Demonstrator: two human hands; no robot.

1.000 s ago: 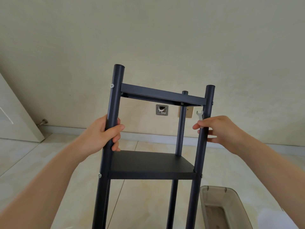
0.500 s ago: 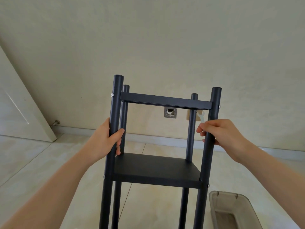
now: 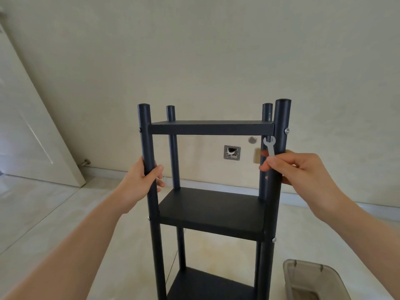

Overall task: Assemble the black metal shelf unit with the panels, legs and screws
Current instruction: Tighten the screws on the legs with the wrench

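The black metal shelf unit (image 3: 211, 127) stands upright in front of me, with its top, middle and lower panels fixed between black tube legs. Silver screw heads show at the leg joints, one at the top right (image 3: 287, 131). My left hand (image 3: 142, 180) grips the near left leg (image 3: 146, 148) between the top and middle panels. My right hand (image 3: 296, 169) wraps the near right leg (image 3: 279, 148) and pinches a small silver wrench (image 3: 270, 147) that points upward beside that leg.
A translucent grey plastic bin (image 3: 313, 280) sits on the tiled floor at the lower right. A white door (image 3: 32, 126) leans in at the left. The beige wall behind carries a metal socket box (image 3: 232, 153).
The shelf unit has tipped from leaning toward me to upright, so the top panel now shows edge-on and the lower panel has come into view. Both hands keep their grips.
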